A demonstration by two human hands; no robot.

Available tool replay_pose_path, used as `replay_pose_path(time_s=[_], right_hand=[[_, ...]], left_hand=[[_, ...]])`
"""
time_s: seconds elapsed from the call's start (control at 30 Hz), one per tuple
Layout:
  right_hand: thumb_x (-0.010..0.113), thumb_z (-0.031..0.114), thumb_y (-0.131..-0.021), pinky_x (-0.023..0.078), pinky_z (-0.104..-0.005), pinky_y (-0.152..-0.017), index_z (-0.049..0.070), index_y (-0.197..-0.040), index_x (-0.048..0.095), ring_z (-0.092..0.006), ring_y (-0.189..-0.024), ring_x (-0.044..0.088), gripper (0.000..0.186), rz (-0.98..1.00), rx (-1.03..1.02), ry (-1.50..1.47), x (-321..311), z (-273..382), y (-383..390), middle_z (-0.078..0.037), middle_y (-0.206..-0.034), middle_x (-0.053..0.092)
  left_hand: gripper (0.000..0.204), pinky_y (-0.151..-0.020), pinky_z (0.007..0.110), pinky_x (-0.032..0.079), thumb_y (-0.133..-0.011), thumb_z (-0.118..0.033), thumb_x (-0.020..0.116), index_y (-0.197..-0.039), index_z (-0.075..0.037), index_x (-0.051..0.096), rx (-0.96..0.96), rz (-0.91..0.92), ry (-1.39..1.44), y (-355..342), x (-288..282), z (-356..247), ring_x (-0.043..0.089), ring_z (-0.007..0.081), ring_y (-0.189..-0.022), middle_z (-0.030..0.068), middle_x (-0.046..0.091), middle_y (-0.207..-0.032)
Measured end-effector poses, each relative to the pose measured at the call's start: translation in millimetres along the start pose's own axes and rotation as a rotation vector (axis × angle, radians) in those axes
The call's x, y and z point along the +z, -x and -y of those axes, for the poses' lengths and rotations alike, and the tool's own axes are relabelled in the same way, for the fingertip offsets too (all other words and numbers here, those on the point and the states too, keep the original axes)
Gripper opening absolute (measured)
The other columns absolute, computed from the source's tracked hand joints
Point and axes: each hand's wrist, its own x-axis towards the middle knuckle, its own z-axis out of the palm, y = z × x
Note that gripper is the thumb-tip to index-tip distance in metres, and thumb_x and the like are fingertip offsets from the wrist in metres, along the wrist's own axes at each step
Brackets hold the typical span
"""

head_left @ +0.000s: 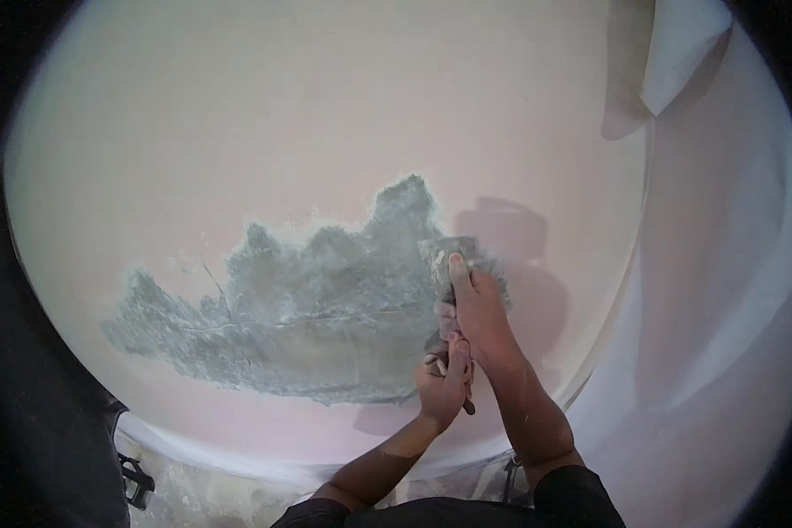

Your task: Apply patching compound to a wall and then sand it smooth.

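Observation:
A ragged grey patch (317, 308) spreads across a broad pale pink surface (326, 114) in front of me. Both hands are at the patch's right end, on a tool that looks like a scraper (440, 251), smeared with grey and white. My right hand (482, 312) is closed around its upper part, thumb stretched along the flat end that lies against the patch. Lower down and close to it, my left hand (444, 387) grips the handle, whose dark tip (469, 407) sticks out below the fingers. How the tool's middle runs between my hands is partly hidden.
A folded corner of white sheeting (685, 53) hangs at the upper right, and a pale surface (722, 264) runs down that side. Mottled floor (202, 493) shows along the bottom, with a black object (136, 480) at the lower left. A thin crack (213, 277) crosses the patch's upper edge.

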Motion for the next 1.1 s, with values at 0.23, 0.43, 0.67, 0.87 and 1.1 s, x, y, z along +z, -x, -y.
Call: replay_pose_path(time_s=[0.23,0.43,0.67,0.87,1.1], right_hand=[[0.047,0.044,-0.097,0.027,-0.0250,-0.034,0.011,-0.075,0.045,-0.0072,-0.037,0.031,0.039,-0.030,-0.019,-0.025,2.6,-4.6,-3.6,0.003,-0.051,0.036],[0.046,0.044,-0.097,0.027,-0.0252,-0.034,0.010,-0.076,0.044,-0.0076,-0.037,0.032,0.039,-0.014,-0.027,-0.043,-5.5,-9.6,-12.0,0.003,-0.051,0.036],[0.049,0.043,-0.096,0.030,-0.0255,-0.034,0.010,-0.073,0.047,-0.0087,-0.037,0.035,0.040,-0.061,-0.012,0.001,-1.7,0.6,-1.6,0.002,-0.051,0.039],[0.047,0.040,-0.097,0.032,-0.0269,-0.035,0.007,-0.071,0.048,-0.0098,-0.039,0.038,0.042,-0.167,-0.339,0.321,-7.4,-9.8,-9.9,0.001,-0.050,0.039],[0.046,0.037,-0.098,0.033,-0.0276,-0.036,0.003,-0.074,0.049,-0.0093,-0.040,0.042,0.042,-0.115,-0.262,0.227,-9.9,-6.1,-9.7,0.001,-0.051,0.040]], left_hand=[[0.028,-0.034,0.023,0.034,-0.095,-0.020,0.054,-0.071,-0.006,0.053,-0.007,-0.025,0.001,3.4,4.5,-6.1,0.043,0.0071,-0.040,-0.0002,0.048,-0.054],[0.029,-0.034,0.023,0.034,-0.095,-0.021,0.054,-0.070,-0.007,0.051,-0.014,0.027,0.001,0.3,5.9,-6.1,0.043,0.0070,-0.040,-0.0008,0.047,-0.053],[0.029,-0.033,0.025,0.032,-0.097,-0.024,0.051,-0.074,-0.006,0.050,0.021,-0.043,-0.031,1.4,11.8,1.9,0.039,0.0080,-0.038,-0.0003,0.044,-0.051],[0.032,-0.034,0.023,0.034,-0.097,-0.025,0.052,-0.070,-0.007,0.050,0.076,-0.047,-0.084,-4.8,7.3,8.3,0.044,0.0070,-0.039,-0.0012,0.047,-0.052],[0.025,-0.037,0.024,0.035,-0.095,-0.020,0.055,-0.075,-0.003,0.056,0.161,-0.147,-0.187,-10.4,0.2,28.9,0.047,0.0081,-0.043,0.0014,0.052,-0.057]])
